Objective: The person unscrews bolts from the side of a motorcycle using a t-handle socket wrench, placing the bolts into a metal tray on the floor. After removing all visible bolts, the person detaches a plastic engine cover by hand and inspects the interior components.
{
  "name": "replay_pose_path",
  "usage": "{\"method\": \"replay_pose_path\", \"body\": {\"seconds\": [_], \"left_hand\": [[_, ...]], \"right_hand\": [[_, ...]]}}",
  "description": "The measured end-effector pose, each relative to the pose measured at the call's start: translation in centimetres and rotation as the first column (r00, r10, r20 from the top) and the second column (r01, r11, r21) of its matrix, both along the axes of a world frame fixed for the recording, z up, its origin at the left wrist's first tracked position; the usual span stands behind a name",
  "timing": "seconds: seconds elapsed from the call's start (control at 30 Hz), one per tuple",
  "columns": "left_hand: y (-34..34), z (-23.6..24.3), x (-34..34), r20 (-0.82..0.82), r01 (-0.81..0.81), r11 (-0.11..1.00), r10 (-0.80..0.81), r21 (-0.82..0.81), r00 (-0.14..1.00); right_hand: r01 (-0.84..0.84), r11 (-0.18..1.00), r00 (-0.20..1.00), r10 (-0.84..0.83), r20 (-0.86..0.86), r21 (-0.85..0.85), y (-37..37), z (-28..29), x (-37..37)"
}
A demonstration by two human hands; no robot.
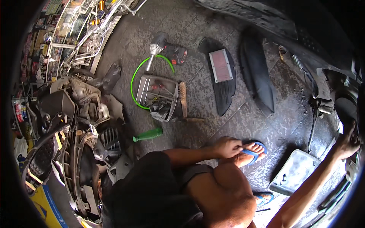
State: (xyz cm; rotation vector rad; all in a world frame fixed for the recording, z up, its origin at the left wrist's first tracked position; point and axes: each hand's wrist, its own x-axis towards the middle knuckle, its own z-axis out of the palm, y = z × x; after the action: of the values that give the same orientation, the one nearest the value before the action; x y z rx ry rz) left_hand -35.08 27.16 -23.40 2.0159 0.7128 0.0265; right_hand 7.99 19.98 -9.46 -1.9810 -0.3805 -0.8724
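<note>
while the right hand reaches out to the far right, its fingers lie against a dark part of the motorbike, which stands along the right side of the view. the fingertips are partly lost in shadow, so i cannot tell whether they grasp that part or only touch it. the left hand is down at the person's foot, just beside a blue sandal; its fingers are bent inward, and i cannot tell whether they pinch anything.

below the motorbike's stand, a pale tray with small dark bits in it sits on the floor, between the sandal and the right forearm. ahead of the foot lie two long black covers, one flat and one curved, side by side. a pinkish filter in a pale frame rests on the flat one.

farther left, a power wrench lies near a clear bin of tools, with a brush next to it and a bright green hose curving around it. a green bottle lies on its side nearer the person. along the left are a heap of bike parts and a crowded shelf.
</note>
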Motion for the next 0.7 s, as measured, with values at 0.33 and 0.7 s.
{"method": "replay_pose_path", "body": {"seconds": [0.33, 0.7], "left_hand": [[1.3, 0.7, -2.4, -0.121, -0.180, 0.958, 0.156, -0.225, 0.980], [-1.5, 15.2, 26.4, 0.178, 0.017, 0.476, 0.296, -0.879, 0.939]], "right_hand": [[0.193, 0.860, 0.980, -0.194, 0.047, -0.473, -3.3, -1.7, 1.7], [-0.031, 0.999, 0.979, 0.024, -0.202, -0.032, -2.7, 2.5, -0.6]]}}
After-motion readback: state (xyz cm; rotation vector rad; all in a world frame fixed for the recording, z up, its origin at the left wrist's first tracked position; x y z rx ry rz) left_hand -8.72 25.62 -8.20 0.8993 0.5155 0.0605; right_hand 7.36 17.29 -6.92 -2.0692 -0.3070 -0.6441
